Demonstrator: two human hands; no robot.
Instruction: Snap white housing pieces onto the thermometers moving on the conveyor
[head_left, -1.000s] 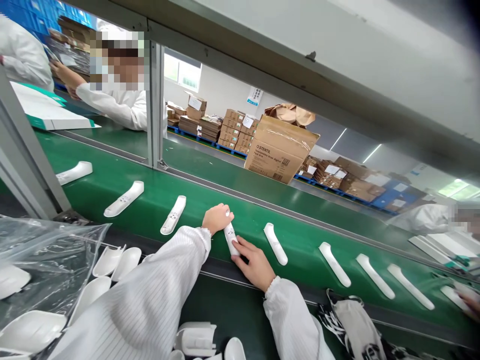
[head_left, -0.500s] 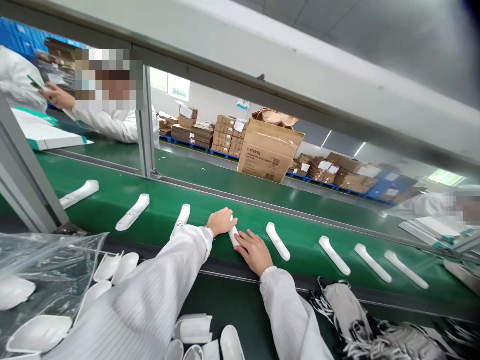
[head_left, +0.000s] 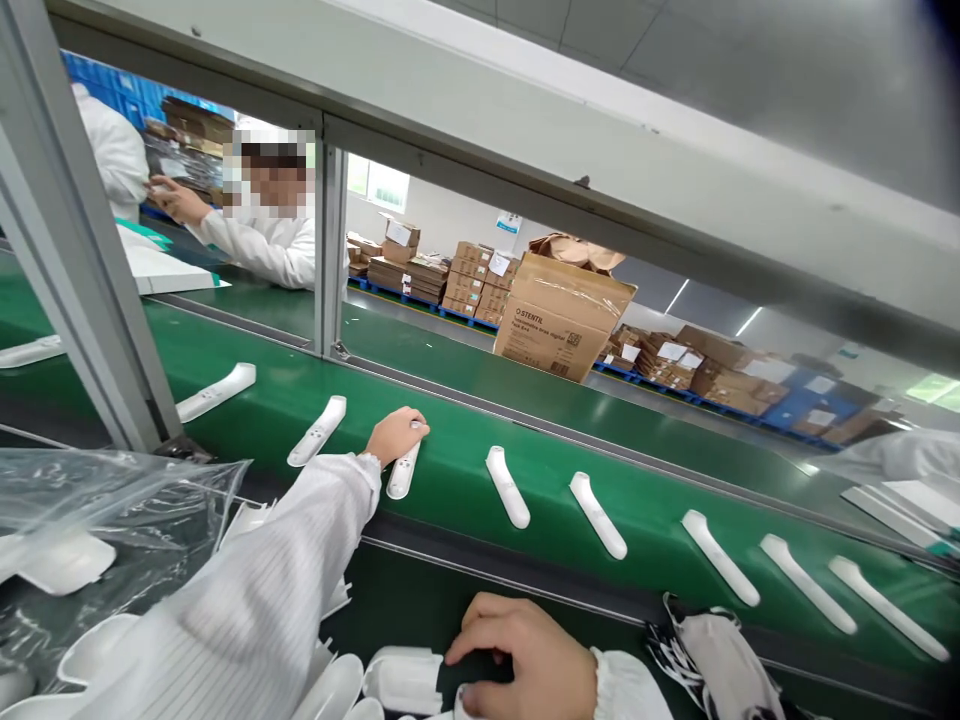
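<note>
A row of white curved plastic pieces lies on the green conveyor belt point(head_left: 450, 500). My left hand point(head_left: 397, 435) is closed over the upper end of one white piece point(head_left: 403, 478), whose lower part rests on the belt. Nearer to me, my right hand point(head_left: 525, 655) is over a pile of white shell parts, its fingers curved and apart. A short white shell point(head_left: 403, 680) lies beside its fingertips. To the right of my left hand, another white piece point(head_left: 508, 488) lies untouched on the belt.
A metal post point(head_left: 97, 240) stands at the left, and a beam crosses above. A clear plastic bag point(head_left: 187, 520) with white shells is at lower left. Grey straps or cloth point(head_left: 724, 660) lie at lower right. Across the belt are a person point(head_left: 262, 245) and a cardboard box point(head_left: 559, 325).
My right hand has left the belt and moved down to the shell pile. My left hand is now over a different piece. The view has shifted.
</note>
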